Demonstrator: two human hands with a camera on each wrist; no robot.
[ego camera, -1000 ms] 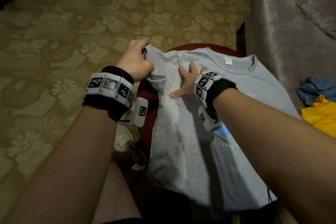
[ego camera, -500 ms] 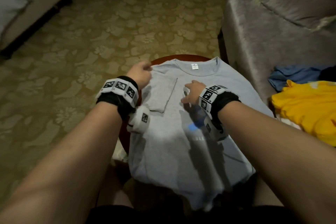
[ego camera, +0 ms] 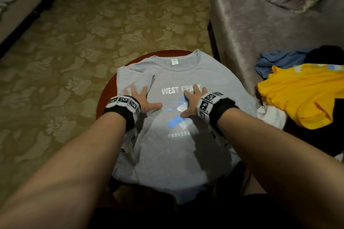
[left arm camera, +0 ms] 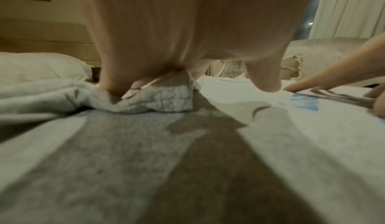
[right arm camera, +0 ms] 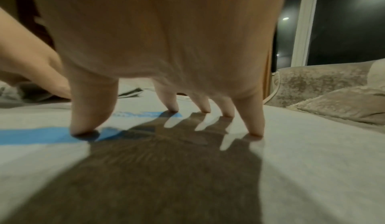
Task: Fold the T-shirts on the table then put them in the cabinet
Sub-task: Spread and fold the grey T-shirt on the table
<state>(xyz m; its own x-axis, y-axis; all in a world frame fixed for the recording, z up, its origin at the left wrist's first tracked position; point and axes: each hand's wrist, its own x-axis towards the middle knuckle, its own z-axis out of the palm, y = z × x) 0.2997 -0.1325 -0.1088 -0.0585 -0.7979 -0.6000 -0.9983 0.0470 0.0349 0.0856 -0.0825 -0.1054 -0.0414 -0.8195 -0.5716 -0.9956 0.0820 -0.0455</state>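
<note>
A grey T-shirt [ego camera: 167, 154] with white lettering and a blue print lies face up over the small round wooden table [ego camera: 101, 98], collar away from me. Its left sleeve [ego camera: 136, 82] is folded in over the body. My left hand [ego camera: 142, 96] lies flat with spread fingers on that folded sleeve. My right hand [ego camera: 193, 98] presses spread fingers on the chest print. In the left wrist view the left hand [left arm camera: 187, 63] has fingertips down on a bunched grey fold [left arm camera: 162, 96]. In the right wrist view the right hand [right arm camera: 166, 79] stands on its fingertips [right arm camera: 83, 128] on the shirt [right arm camera: 312, 161].
A yellow T-shirt [ego camera: 301, 95], a blue garment [ego camera: 279, 61] and dark clothes lie piled to the right. A grey velvet sofa [ego camera: 270, 15] stands behind them. Patterned carpet [ego camera: 74, 42] spreads left, with a bed edge [ego camera: 16, 5] at far left.
My left hand let go of the folded-in sleeve and now lies flat on it. My right hand opened from curled to spread on the print. The head view tilted up.
</note>
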